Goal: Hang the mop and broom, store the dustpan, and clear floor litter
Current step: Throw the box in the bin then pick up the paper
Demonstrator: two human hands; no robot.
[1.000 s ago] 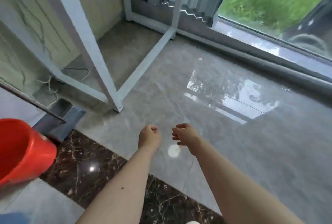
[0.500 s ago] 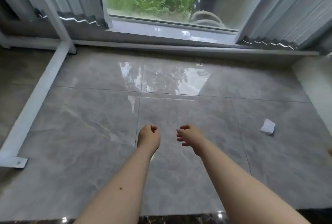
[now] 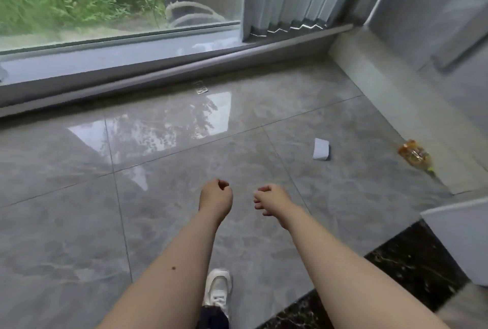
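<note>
Over the grey tiled floor (image 3: pixel 79 223), both forearms reach forward and nothing is carried. Left hand (image 3: pixel 216 196): fingers curled inward into a loose fist, holding nothing. Right hand (image 3: pixel 272 200): fingers likewise curled under, also holding nothing.

Litter in view: a small white scrap of paper (image 3: pixel 321 149) lying on the tile ahead and to the right of the right hand, well apart from it; an orange crinkled wrapper (image 3: pixel 415 155) farther right, resting against the base of the wall (image 3: pixel 390 107); and a small flat foil-like piece (image 3: pixel 202 90) just below the window sill (image 3: pixel 132 83). No mop, broom or dustpan appears in this view. One white shoe (image 3: pixel 217 289) stands on the tile between the forearms.

Judged step: clearing the floor litter, with all three pieces still lying untouched.

Risks, as judgements. The tile is highly glossy and mirrors the window, so the pale paper and the flat foil piece could be overlooked against the glare. A thin sheet lying flat on polished tile tends to slide away from fingertips instead of lifting. The wrapper, tucked at the wall's foot, may be pushed deeper into the corner by a hasty reach. Should the gloss be moisture, which cannot be told, a stooping step might slip.
</note>
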